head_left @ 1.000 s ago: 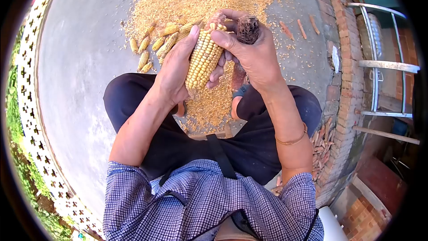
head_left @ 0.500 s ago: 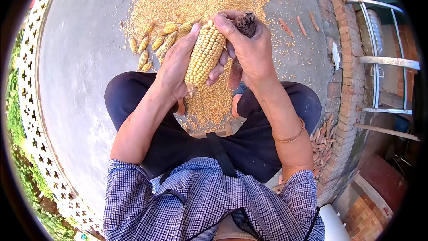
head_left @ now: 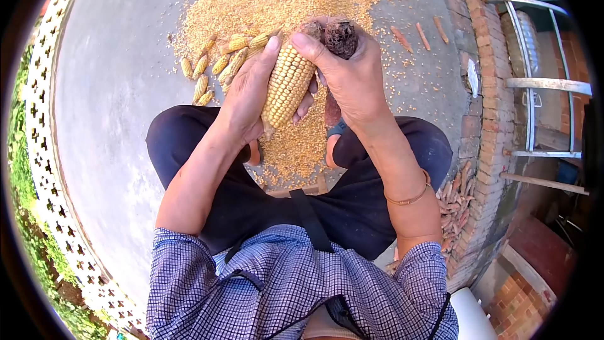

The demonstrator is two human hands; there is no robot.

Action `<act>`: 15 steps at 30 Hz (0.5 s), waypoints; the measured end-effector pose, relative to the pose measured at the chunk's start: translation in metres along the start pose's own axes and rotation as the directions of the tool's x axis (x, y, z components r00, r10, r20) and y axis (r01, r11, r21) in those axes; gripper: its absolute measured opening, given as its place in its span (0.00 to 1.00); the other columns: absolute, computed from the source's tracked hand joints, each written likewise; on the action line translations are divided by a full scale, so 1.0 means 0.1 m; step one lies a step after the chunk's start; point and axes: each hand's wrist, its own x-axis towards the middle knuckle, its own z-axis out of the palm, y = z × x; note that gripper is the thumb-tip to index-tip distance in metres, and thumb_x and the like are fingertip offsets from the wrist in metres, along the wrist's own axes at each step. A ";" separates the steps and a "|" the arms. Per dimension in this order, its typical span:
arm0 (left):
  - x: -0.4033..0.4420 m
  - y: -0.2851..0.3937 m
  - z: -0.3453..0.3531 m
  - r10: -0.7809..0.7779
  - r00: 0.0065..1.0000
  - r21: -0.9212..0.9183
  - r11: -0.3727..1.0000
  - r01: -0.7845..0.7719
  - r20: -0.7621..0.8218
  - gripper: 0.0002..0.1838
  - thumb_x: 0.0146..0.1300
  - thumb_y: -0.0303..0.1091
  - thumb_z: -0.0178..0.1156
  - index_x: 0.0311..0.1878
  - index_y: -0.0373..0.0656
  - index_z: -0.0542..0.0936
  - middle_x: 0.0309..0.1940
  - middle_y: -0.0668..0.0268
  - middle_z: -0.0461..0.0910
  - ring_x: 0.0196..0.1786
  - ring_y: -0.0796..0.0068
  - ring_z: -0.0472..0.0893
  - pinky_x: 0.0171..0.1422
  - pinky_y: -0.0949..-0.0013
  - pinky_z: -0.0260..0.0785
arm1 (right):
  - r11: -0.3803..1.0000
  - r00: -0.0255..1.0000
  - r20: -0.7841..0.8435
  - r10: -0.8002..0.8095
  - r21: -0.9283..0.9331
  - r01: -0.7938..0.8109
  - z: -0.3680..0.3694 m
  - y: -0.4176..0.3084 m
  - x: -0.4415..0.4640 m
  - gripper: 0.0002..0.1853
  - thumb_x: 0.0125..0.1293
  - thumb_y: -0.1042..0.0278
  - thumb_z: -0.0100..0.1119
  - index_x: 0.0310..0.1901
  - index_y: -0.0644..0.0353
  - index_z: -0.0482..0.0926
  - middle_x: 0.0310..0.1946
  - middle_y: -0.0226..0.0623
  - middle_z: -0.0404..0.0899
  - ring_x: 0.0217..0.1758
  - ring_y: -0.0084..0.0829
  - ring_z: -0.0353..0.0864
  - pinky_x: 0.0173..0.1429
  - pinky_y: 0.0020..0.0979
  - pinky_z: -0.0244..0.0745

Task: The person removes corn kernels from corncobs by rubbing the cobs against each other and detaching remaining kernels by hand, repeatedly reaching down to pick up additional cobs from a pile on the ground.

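Observation:
A yellow corn cob (head_left: 289, 88) with rows of kernels stands tilted between my hands. My left hand (head_left: 245, 97) is wrapped round its lower left side, fingertips showing at its right. My right hand (head_left: 355, 75) has its thumb pressed on the cob's upper end. A dark, reddish bare cob (head_left: 340, 38) is also held in my right hand, its lower part showing below the palm. Behind my hands, several small corn cobs (head_left: 233, 65) lie beside a wide spread of loose kernels (head_left: 270, 0). More kernels lie between my feet.
Three bare cobs (head_left: 423, 36) lie on the concrete floor (head_left: 113, 88) at the right. A brick edge (head_left: 497, 82) runs along that side, with a metal frame (head_left: 530, 82) beyond it. A heap of bare cobs (head_left: 454, 208) is by my right knee. A patterned wall (head_left: 47, 182) borders the left.
My right thumb has shifted left on the upper end of the corn cob. The bare cob in my right hand has moved slightly left and down.

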 end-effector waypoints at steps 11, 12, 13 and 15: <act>-0.02 0.05 0.00 0.052 0.997 -0.057 0.997 -0.048 0.064 0.25 0.78 0.50 0.40 0.53 0.34 0.73 0.32 0.57 0.80 0.25 0.74 0.78 0.24 0.74 0.70 | 0.992 0.994 0.054 0.097 0.073 -0.100 -0.07 -0.10 0.01 0.15 0.64 0.66 0.68 0.49 0.65 0.82 0.27 0.23 0.78 0.22 0.13 0.67 0.28 0.17 0.63; -0.02 0.05 0.01 0.070 0.995 -0.049 0.997 -0.066 0.074 0.24 0.78 0.49 0.41 0.53 0.34 0.73 0.32 0.57 0.80 0.26 0.74 0.78 0.24 0.75 0.70 | 0.996 0.995 0.066 0.072 0.048 -0.075 -0.06 -0.08 0.01 0.16 0.63 0.66 0.69 0.48 0.66 0.81 0.28 0.25 0.79 0.23 0.13 0.70 0.27 0.18 0.65; -0.03 0.06 0.02 0.060 0.996 -0.017 0.998 -0.059 0.060 0.24 0.77 0.49 0.42 0.54 0.34 0.73 0.33 0.58 0.80 0.27 0.75 0.78 0.25 0.75 0.70 | 0.999 0.996 0.078 0.047 0.023 -0.049 -0.05 -0.07 0.00 0.17 0.62 0.65 0.70 0.48 0.66 0.80 0.29 0.27 0.80 0.24 0.13 0.73 0.26 0.18 0.68; -0.06 0.07 0.04 0.039 0.999 0.043 0.998 -0.040 0.032 0.24 0.76 0.48 0.45 0.54 0.33 0.73 0.35 0.59 0.80 0.29 0.77 0.78 0.27 0.75 0.70 | 0.999 0.997 0.067 0.045 -0.034 -0.043 -0.05 -0.07 -0.03 0.17 0.61 0.66 0.71 0.47 0.67 0.79 0.30 0.29 0.81 0.26 0.14 0.76 0.26 0.19 0.71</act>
